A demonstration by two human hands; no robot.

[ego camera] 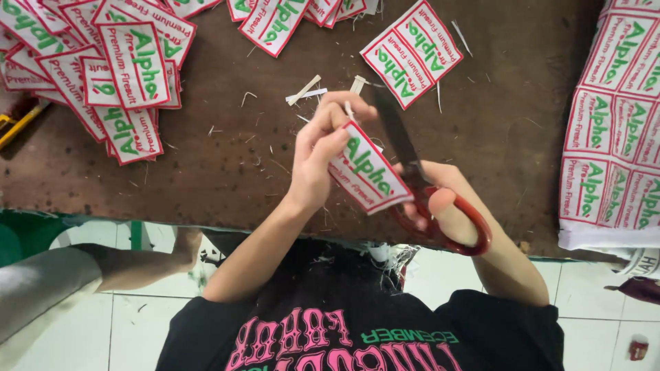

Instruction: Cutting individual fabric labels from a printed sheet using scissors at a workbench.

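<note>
The white woven cloth label with a red border and green lettering (366, 173) sits at the centre of the view, above the near edge of the dark brown wooden tabletop (227, 165), tilted so that its long side runs from upper left to lower right. The left hand (322, 148) pinches the label's far-left end between thumb and fingers, closed on the cloth. The right hand (440, 206) grips the red-handled scissors (419, 185), fingers passed through the loops; the dark blades point away from the person along the label's right edge, and whether they are parted cannot be told, since they overlap in the view. The label's right corner is covered by the scissors. On the far left lies a loose heap of cut labels of the same kind (117, 75), cut off by the frame's top and left edges. A joined pair of uncut labels (411, 53) lies far right of centre. A stack of uncut label sheets (612, 130) fills the right edge, partly out of frame. Thin white trimmings and threads (306, 91) are scattered on the wood. A yellow object (20, 124) at the left edge is too cut off to identify. No containers are in view.
</note>
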